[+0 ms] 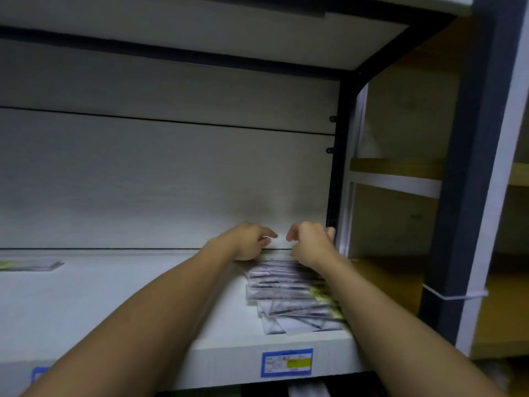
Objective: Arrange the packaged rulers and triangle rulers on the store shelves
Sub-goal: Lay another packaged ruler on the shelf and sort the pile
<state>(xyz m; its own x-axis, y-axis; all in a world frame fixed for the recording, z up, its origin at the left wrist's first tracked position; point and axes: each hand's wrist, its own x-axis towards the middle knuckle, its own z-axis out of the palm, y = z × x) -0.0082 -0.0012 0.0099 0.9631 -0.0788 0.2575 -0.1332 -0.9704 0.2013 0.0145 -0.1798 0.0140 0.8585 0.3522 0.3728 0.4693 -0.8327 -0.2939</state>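
Packaged rulers and triangle rulers (292, 296) lie in an overlapping, fanned pile on the right end of a white store shelf (114, 305), running from the front edge back toward the pale rear panel. The packets are clear sleeves with grey markings and a little yellow-green along their right side; motion blur hides finer detail.

Both bare forearms reach in from the bottom of the view to the far end of the pile. The left hand (247, 242) sits at the pile's back left corner, fingers curled, fingertips pointing right. The right hand (310, 239) sits at the back right, fingers curled, beside the dark upright post (336, 173). The two hands are near each other but apart. Whether either one actually grips a packet cannot be told.

A blue-bordered price label (287, 362) with a yellow patch is stuck on the shelf's front edge below the pile. Another flat packet (28, 265) lies far left on the same shelf. Wooden shelving (398, 167) stands to the right.
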